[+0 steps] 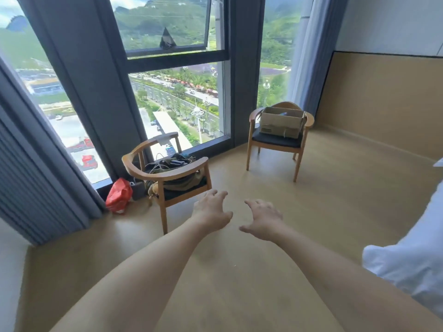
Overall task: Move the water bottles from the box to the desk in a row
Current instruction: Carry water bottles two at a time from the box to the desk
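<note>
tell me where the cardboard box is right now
In the head view the cardboard box sits on the seat of the far wooden chair, right of centre by the window, well beyond both hands.

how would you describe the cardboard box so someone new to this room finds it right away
Start at the tall window and follow it right to the corner by the curtain. The far chair stands there, and the cardboard box sits open-topped on its dark seat. The near chair holds bags and cables instead.

Both hands (pixel 236 215) outstretched empty, box (pixel 281 122) on far chair (pixel 278 140)
</note>
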Tool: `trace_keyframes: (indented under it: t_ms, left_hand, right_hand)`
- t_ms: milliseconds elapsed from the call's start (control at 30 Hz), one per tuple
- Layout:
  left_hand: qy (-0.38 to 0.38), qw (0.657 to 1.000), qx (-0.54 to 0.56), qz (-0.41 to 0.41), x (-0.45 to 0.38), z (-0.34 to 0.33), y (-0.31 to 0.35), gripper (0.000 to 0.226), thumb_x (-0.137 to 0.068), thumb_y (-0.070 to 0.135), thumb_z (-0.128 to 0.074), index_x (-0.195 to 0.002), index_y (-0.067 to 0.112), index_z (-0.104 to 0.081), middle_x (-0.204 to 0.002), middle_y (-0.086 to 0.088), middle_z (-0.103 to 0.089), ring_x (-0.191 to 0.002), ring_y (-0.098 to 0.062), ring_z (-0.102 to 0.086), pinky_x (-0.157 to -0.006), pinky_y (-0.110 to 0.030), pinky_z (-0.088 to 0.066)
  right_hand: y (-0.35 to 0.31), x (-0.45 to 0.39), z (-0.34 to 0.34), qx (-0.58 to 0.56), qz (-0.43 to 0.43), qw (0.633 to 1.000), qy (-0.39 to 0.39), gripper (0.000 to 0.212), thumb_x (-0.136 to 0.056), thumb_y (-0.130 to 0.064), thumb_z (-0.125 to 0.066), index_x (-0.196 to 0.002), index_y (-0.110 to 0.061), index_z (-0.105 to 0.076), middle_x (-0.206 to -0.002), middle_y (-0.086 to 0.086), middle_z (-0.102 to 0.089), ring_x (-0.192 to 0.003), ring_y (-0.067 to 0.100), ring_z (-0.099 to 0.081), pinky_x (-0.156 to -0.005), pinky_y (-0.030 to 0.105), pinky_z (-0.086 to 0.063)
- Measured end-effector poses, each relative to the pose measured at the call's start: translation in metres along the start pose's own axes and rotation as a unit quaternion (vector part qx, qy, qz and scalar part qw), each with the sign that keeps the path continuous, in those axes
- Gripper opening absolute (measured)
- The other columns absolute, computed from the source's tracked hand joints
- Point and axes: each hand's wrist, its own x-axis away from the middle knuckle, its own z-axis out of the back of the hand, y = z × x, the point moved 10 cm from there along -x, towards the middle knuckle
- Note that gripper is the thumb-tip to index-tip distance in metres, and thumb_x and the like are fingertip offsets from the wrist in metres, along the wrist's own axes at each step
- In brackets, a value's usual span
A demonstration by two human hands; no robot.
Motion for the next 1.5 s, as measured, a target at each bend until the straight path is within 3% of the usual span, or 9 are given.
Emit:
trace_keyframes:
  t_ms: [433, 800, 1200, 1500]
  left_hand:
    - [-0.079, 0.994, -0.014, -0.074, -0.246, -0.092, 0.069, 0.076, -0.086, 0.05, -0.065, -0.153, 0.034, -0.035, -0.16, -0.004, -0.034, -0.146, -0.027, -0.033, -0.112, -0.047, -0.038]
    - [-0.063, 0.997, 0.025, -0.019, -0.463, -0.115, 0.134, 0.073, -0.089, 0.046, -0.067, -0.153, 0.031, -0.037, -0.158, -0.005, -0.037, -0.145, -0.027, -0.033, -0.116, -0.045, -0.034]
    - [-0.059, 0.996, 0.037, -0.046, -0.697, -0.13, 0.174, 0.071, -0.088, 0.046, -0.068, -0.151, 0.027, -0.042, -0.152, -0.003, -0.043, -0.14, -0.027, -0.037, -0.111, -0.043, -0.038]
    - [-0.115, 0.988, 0.056, -0.083, -0.906, -0.144, 0.18, 0.07, -0.089, 0.042, -0.068, -0.151, 0.025, -0.042, -0.151, -0.003, -0.043, -0.14, -0.027, -0.037, -0.11, -0.041, -0.039]
  right_hand:
    - [0.133, -0.195, 0.016, -0.064, -0.104, 0.993, -0.001, 0.087, -0.085, -0.055, -0.071, -0.157, -0.033, -0.028, -0.158, 0.0, -0.035, -0.144, 0.027, -0.031, -0.109, 0.043, -0.036]
    - [0.247, -0.395, 0.114, -0.099, -0.094, 0.991, 0.006, 0.086, -0.087, -0.053, -0.07, -0.158, -0.029, -0.028, -0.161, 0.004, -0.033, -0.146, 0.029, -0.031, -0.114, 0.044, -0.034]
    - [0.319, -0.593, 0.155, -0.117, -0.124, 0.985, 0.022, 0.085, -0.085, -0.054, -0.071, -0.156, -0.031, -0.031, -0.157, 0.003, -0.037, -0.143, 0.03, -0.033, -0.113, 0.045, -0.037]
    - [0.349, -0.776, 0.204, -0.121, -0.193, 0.972, 0.047, 0.083, -0.087, -0.054, -0.071, -0.156, -0.032, -0.031, -0.158, 0.001, -0.038, -0.142, 0.029, -0.035, -0.113, 0.046, -0.037]
